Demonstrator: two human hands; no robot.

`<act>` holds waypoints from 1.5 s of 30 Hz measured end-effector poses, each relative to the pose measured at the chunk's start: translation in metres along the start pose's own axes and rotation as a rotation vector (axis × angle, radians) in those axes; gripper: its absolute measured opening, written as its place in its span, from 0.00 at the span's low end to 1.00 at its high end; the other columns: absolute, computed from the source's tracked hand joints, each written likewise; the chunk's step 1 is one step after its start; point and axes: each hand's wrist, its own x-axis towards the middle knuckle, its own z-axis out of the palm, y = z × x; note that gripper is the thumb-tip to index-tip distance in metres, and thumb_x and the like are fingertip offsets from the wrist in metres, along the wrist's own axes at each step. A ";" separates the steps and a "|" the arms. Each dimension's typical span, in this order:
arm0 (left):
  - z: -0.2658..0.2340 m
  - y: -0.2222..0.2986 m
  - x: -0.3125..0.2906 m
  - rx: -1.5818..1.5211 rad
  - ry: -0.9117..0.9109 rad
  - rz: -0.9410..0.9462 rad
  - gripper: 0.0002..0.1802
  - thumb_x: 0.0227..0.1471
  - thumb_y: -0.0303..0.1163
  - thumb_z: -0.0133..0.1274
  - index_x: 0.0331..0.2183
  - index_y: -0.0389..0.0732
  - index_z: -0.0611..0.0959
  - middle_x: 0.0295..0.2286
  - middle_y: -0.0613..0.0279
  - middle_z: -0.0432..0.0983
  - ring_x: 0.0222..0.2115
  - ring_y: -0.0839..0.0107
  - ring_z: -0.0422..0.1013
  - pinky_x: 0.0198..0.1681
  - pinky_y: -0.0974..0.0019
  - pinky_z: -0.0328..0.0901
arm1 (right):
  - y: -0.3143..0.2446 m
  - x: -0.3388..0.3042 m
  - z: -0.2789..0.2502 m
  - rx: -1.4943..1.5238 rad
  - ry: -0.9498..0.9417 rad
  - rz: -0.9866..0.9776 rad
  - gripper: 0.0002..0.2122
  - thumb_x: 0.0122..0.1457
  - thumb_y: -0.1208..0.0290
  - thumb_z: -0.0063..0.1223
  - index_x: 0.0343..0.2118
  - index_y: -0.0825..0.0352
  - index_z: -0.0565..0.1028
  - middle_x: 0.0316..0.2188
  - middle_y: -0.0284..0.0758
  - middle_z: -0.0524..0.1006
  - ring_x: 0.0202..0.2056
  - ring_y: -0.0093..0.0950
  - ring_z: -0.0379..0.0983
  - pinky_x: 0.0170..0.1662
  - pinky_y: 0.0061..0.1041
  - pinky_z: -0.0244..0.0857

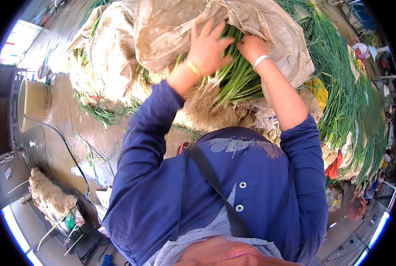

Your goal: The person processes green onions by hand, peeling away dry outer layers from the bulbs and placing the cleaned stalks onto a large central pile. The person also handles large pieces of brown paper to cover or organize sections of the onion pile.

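Left hand [206,49] spread, right hand [253,48] curled, its hold unclear, I'm apparently parting onions [240,86] at the sack's [162,40] edge, the next move likely calling for a firm grasp.

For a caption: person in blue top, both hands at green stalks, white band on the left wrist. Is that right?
Not quite: the head view shows the white band on the wrist of the right hand. The rest stands: blue top, left hand also at the green stalks.

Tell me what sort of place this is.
Probably a vegetable-handling shed: long green onion-like stalks, coarse tan woven sacking and a big cream cylindrical tub on wet-looking brown floor.
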 end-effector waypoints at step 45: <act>-0.014 -0.121 -0.127 -0.945 0.260 -1.263 0.23 0.50 0.41 0.48 0.45 0.38 0.74 0.44 0.55 0.71 0.44 0.62 0.67 0.43 0.57 0.65 | 0.446 -0.426 0.021 -0.227 0.376 1.043 0.38 0.48 0.59 0.57 0.59 0.66 0.52 0.50 0.50 0.67 0.53 0.41 0.62 0.54 0.36 0.56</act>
